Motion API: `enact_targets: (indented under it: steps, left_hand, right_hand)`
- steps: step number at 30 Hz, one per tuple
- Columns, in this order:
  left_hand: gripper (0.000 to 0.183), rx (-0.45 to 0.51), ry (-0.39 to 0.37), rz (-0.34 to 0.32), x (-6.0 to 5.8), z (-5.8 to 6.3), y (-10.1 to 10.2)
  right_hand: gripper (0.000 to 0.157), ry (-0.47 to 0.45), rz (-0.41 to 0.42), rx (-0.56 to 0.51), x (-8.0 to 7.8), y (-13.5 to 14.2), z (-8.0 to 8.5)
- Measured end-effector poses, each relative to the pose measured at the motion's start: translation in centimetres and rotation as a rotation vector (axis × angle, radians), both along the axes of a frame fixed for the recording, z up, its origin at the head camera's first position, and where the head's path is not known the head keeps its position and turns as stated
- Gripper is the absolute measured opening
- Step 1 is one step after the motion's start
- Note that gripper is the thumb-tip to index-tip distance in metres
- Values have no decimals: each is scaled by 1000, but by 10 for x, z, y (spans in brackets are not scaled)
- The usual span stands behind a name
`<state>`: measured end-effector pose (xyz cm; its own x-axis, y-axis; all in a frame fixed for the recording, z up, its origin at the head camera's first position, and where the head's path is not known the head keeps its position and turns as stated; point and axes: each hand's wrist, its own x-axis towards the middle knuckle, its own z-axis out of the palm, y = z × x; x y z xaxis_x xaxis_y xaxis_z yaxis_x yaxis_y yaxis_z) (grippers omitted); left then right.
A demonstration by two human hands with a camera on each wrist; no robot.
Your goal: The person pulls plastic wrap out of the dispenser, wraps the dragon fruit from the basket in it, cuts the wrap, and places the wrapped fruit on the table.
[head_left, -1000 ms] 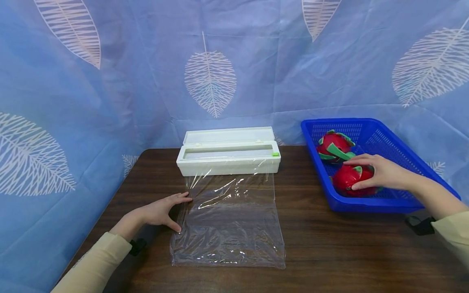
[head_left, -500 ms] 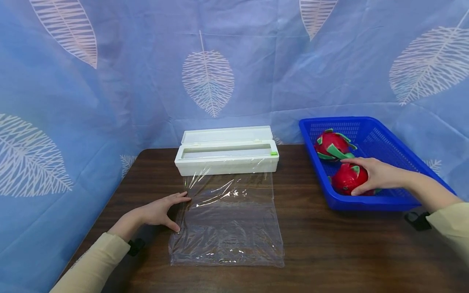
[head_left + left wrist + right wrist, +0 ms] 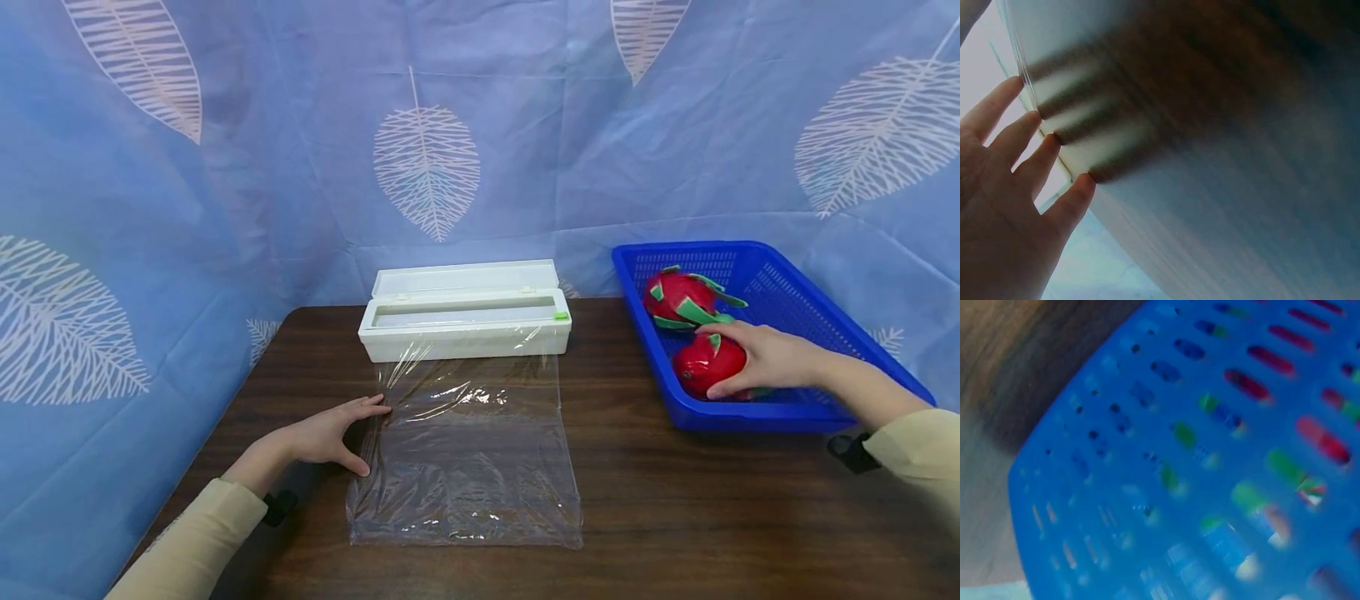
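Observation:
In the head view, my left hand (image 3: 326, 433) lies with its fingers spread at the left edge of a sheet of clear cling film (image 3: 472, 467). The left wrist view shows the fingertips (image 3: 1082, 184) touching down beside the film's edge. The film runs out of a white dispenser box (image 3: 465, 337) whose lid stands up. Over a blue basket (image 3: 678, 421), my right hand (image 3: 772, 358) grips a red dragon fruit (image 3: 705, 367) with green leaf tips. Behind it lies another dragon fruit (image 3: 678, 296). The right wrist view shows mostly the basket's slotted wall (image 3: 1116, 506), hiding the hand.
A dark wooden table (image 3: 660, 508) carries everything. Behind and to the left hangs a blue cloth (image 3: 300, 167) with white leaf prints. A green slider (image 3: 561, 316) sits at the right end of the dispenser box.
My right hand has shifted slightly left with the front dragon fruit, which has turned a little. The rear fruit's leaves have shifted. My left hand has stayed in place.

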<state>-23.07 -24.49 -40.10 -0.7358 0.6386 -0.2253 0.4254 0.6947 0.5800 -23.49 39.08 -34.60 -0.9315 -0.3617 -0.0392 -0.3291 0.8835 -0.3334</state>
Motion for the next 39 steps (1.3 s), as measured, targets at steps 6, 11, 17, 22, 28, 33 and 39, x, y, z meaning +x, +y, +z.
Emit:
enact_targets:
  steps: [6, 11, 17, 22, 28, 33, 39]
  left_hand:
    - [90, 0, -2, 6, 0, -2, -1]
    - [90, -1, -18, 30, -1, -6, -3]
    - [91, 2, -21, 24, -2, -6, -3]
    - [91, -1, -18, 19, -2, -5, -3]
    - [91, 0, -22, 19, -2, -6, -4]
    - [91, 6, -24, 17, -2, -7, -3]
    - [91, 3, -21, 21, -2, -5, -1]
  right_hand:
    - [82, 1, -58, 61, -3, -2, 3]
    - [87, -169, -31, -128, -4, -3, -3]
    - [96, -259, 4, -208, -4, -2, -4]
    - [88, -230, -8, -173, -4, -4, -2]
    - [84, -146, -14, -183, -3, -3, -6]
    - [84, -97, -34, -187, -2, -2, -5]
    - [84, -88, -63, -234, 3, -2, 14]
